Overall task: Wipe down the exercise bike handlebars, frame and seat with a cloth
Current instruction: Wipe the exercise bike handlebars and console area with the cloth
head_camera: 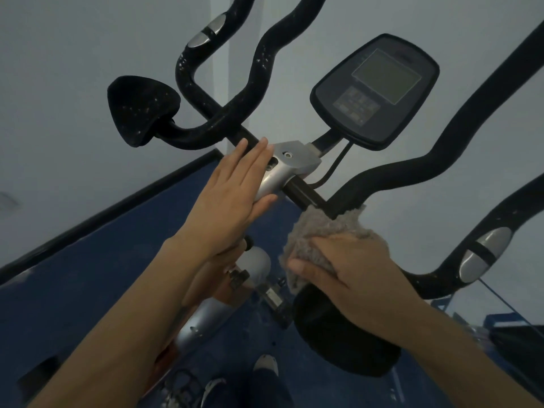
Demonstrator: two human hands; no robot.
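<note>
The exercise bike's black handlebars (391, 178) curve out from a silver clamp (291, 163) at the middle of the frame. My left hand (232, 195) lies flat and open against the clamp's left side. My right hand (350, 269) grips a fluffy grey cloth (318, 231), pressed around the near right handlebar where it joins the crossbar. Just under that hand sits a black elbow pad (338, 334); a second pad (141, 110) is at the upper left. The silver frame (206, 322) runs down below my arms. The seat is out of view.
A dark console with a grey screen (379, 86) stands above the clamp, its cable hanging beside the stem. Silver pulse sensors (482, 254) sit on the handlebars. White walls are close behind, with a dark skirting and blue floor (103, 269). My shoe (266, 363) shows below.
</note>
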